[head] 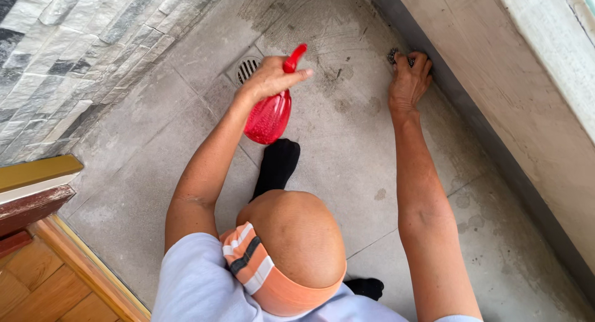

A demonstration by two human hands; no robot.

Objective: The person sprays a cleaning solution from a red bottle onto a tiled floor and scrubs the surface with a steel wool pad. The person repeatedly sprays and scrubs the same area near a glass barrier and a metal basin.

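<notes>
The left hand (269,79) had its grip closed round a red spray bottle (268,116). The right hand (409,80) pressed a dark scrubber (393,55) against the floor (347,154) beside the wall (496,80), fingers curled on it.

White tee (192,285) – orange striped shorts (260,272), black socks (277,164)

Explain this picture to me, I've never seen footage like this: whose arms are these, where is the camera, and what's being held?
There is no machine here. A camera worn on a person's head looks down, so you see their own two arms, a bent knee and a foot in a black sock. They crouch on a grey tiled floor with a round drain near a stone wall. The left hand holds a red spray bottle, nozzle pointing away from them. The right hand presses a small dark scrubber, mostly hidden under the fingers, against the floor where it meets the dark skirting. Dirty marks show on the tiles between the hands.
</notes>
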